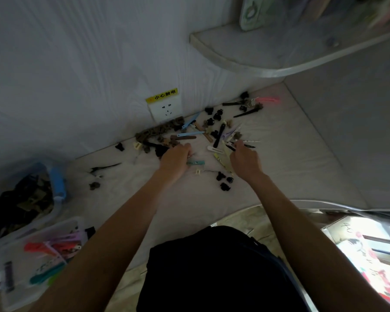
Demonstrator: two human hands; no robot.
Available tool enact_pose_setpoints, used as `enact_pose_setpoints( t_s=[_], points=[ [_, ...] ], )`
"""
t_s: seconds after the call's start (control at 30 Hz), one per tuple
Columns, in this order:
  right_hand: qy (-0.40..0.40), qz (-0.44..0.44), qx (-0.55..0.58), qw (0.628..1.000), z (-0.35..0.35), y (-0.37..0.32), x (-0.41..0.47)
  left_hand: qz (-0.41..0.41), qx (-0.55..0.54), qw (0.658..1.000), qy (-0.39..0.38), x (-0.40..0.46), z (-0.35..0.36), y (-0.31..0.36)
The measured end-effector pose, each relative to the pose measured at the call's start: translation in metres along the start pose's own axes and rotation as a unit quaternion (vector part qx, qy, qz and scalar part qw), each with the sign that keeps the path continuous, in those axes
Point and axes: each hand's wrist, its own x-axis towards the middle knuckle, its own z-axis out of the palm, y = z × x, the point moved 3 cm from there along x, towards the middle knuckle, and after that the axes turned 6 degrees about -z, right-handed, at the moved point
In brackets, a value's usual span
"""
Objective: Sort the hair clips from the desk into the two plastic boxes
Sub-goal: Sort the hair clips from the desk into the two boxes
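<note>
Both hands worked the clip pile (203,136) in front of the wall socket (166,109). The left hand (175,162) was curled over gathered clips beside a teal clip (196,163); the right hand (243,157) pinched a slim dark clip (249,145). Best practice: collect one type per hand. Clips were mixed: dark claws, pastel bars.

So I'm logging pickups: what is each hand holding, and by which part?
Right hand pinches a dark slim clip near one end. Left hand rests curled among clips; whether it holds one cannot be told.
</note>
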Motion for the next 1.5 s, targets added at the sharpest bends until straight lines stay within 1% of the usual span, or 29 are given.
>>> enact_pose_setpoints(
  t_s=[0.17,0.3,0.43,0.53,0.63,0.77,0.87,0.97,1.1,1.2,1.33,1.5],
  points=[
    [-0.021,0.008,-0.028,0.999,0.005,0.002,0.004,-0.009,0.007,1.0,-0.013,0.006,0.002,0.0],
    [-0.012,0.017,0.012,1.0,0.008,0.006,0.003,-0.01,-0.015,1.0,0.015,0.003,0.005,-0.003],
    [0.003,-0.02,0.027,0.999,0.008,0.006,-0.002,-0.005,-0.041,0.998,0.048,-0.002,0.005,-0.005],
    [-0.014,-0.055,-0.014,0.998,0.011,-0.001,-0.002,0.002,-0.064,0.996,0.059,-0.004,0.004,-0.004],
    [-0.03,-0.072,-0.049,0.996,0.015,-0.009,-0.001,0.006,-0.08,0.996,0.049,-0.006,0.003,-0.004],
    [-0.027,-0.048,0.001,0.998,0.017,-0.011,0.0,0.027,-0.075,0.996,0.04,-0.008,0.003,-0.003],
    [-0.004,-0.037,0.037,0.999,0.011,-0.002,0.001,0.044,-0.07,0.996,0.047,-0.011,0.002,0.002],
    [0.012,-0.06,0.007,0.998,0.003,0.0,0.009,0.096,-0.033,0.992,0.072,-0.015,0.0,0.017],
    [-0.011,-0.09,-0.021,0.996,0.005,-0.01,0.02,0.142,0.028,0.984,0.103,-0.022,0.002,0.038],
    [-0.031,-0.095,-0.052,0.994,0.009,-0.015,0.021,0.133,0.053,0.988,0.064,-0.018,0.008,0.043],
    [-0.039,-0.074,-0.05,0.995,0.009,-0.007,0.022,0.128,0.089,0.988,-0.004,-0.008,0.012,0.039],
    [-0.051,-0.055,-0.038,0.996,0.01,0.005,0.015,0.119,0.105,0.987,-0.019,-0.001,0.015,0.038]
  ],
)
